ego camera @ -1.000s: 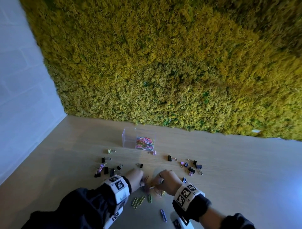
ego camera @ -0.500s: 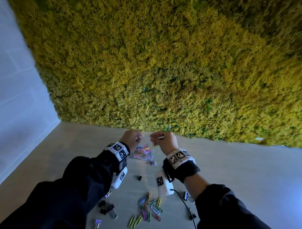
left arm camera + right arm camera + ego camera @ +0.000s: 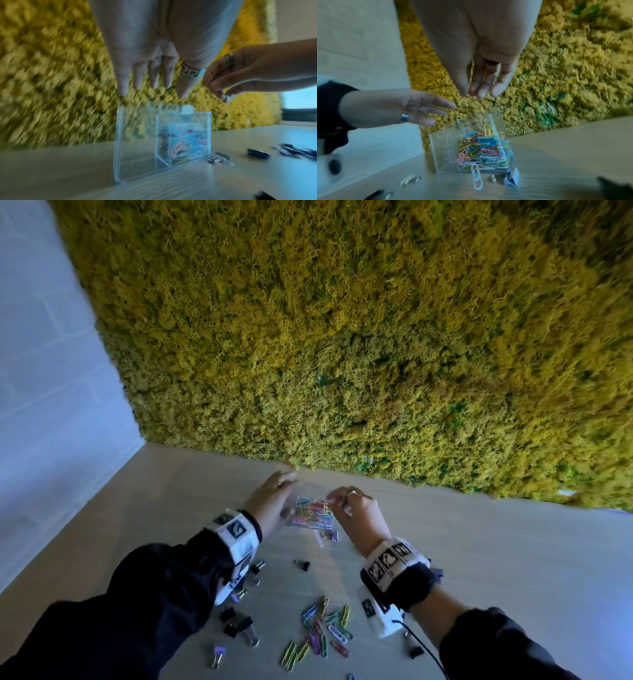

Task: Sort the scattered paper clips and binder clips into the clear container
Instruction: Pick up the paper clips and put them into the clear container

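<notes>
The clear container (image 3: 292, 517) (image 3: 137, 135) (image 3: 443, 148) stands on the wooden table near the moss wall. A divider splits it in two. Coloured paper clips (image 3: 315, 511) (image 3: 484, 148) fill its right half; the left half looks bare. My left hand (image 3: 284, 491) (image 3: 150, 81) hovers over the left half with straight, spread fingers and holds nothing. My right hand (image 3: 337, 499) (image 3: 479, 88) hangs over the right half, fingers pointing down with nothing between them. A yellow paper clip (image 3: 487, 129) stands on end atop the pile under it.
Loose coloured paper clips (image 3: 325, 628) lie near the table's front. Black binder clips (image 3: 239, 625) cluster under my left forearm, and one (image 3: 303, 565) sits between my wrists. A white paper clip (image 3: 476, 177) and a lilac binder clip (image 3: 511, 177) lie against the container's front.
Both hands rose from the loose pile to the container, pinching clips half a second ago. Now the fingers of both have spread, and a yellow clip sits in the container.
</notes>
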`<act>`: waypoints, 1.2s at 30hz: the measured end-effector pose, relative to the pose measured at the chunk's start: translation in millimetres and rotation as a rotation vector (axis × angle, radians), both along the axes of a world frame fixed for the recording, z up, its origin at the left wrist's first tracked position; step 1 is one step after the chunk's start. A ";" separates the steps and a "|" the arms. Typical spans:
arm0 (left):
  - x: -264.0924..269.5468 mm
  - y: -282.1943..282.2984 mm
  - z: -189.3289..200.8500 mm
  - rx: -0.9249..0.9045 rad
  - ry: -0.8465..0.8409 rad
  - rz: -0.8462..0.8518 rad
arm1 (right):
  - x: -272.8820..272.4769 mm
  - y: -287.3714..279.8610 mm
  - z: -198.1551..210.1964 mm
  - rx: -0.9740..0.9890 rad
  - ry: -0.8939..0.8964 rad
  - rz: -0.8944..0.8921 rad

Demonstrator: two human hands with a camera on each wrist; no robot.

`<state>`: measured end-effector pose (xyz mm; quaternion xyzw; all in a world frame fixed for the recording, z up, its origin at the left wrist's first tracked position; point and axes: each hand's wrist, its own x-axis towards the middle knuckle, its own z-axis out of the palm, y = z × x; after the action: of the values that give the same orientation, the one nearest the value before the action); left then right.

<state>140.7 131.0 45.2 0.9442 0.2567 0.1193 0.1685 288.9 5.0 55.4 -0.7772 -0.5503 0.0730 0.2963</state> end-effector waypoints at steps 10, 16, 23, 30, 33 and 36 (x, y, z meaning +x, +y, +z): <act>-44.4 -136.5 -6.8 -0.427 0.684 -0.144 | -33.6 -94.2 -48.1 -0.610 -0.027 0.389; -54.1 -149.0 -15.5 -0.399 0.439 -0.085 | -42.2 -129.2 -41.6 -0.611 0.123 0.435; -48.9 -149.8 -19.5 -0.350 0.583 -0.088 | -49.2 -128.0 -45.1 -0.512 0.174 0.348; -41.1 -135.0 -14.0 -0.338 0.523 -0.041 | -47.7 -110.3 -48.3 -0.366 0.106 0.272; -56.3 -129.5 -12.3 -0.325 0.676 -0.074 | -48.4 -112.4 -55.2 -0.397 0.107 0.254; -56.6 -127.6 -15.1 -0.367 0.653 -0.079 | -49.4 -106.0 -61.7 -0.375 0.129 0.193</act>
<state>84.1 3.4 30.1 0.8957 0.2776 -0.2426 0.2486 239.5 -101.0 -6.2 -0.7561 -0.5787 0.2520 0.1728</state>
